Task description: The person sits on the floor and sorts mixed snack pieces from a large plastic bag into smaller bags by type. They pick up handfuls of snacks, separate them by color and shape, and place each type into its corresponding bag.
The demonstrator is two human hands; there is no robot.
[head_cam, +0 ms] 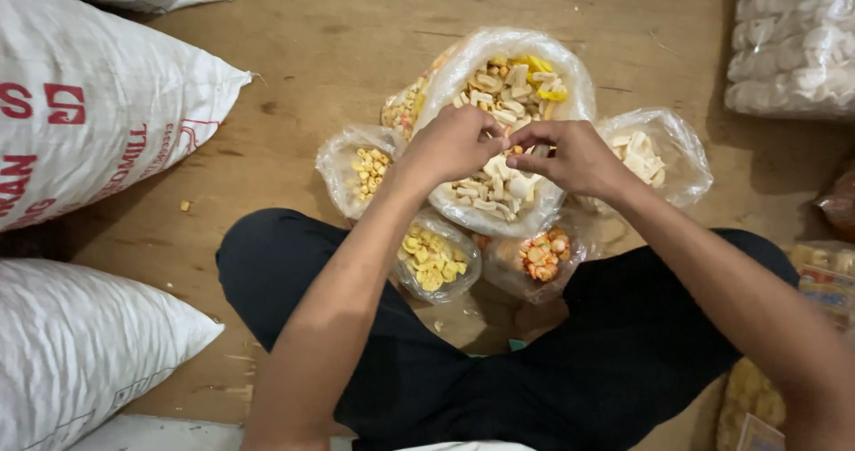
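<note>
I sit cross-legged on a wooden floor. My left hand (452, 144) and my right hand (570, 155) meet fingertip to fingertip over a large clear plastic bag (570, 77) of mixed pale and yellow crackers. Both hands pinch something small between them, too small to make out. Around the big bag stand smaller open bags: yellow pieces (367, 170), yellow chips (432, 257), orange curls (543, 255) and white pieces (643, 153).
White woven sacks lie at the left (89, 104) and lower left (80, 344). A clear bag of white crackers (793, 41) sits at the top right, and packaged snacks (824, 277) are by my right knee. Crumbs dot the wooden floor (294, 50).
</note>
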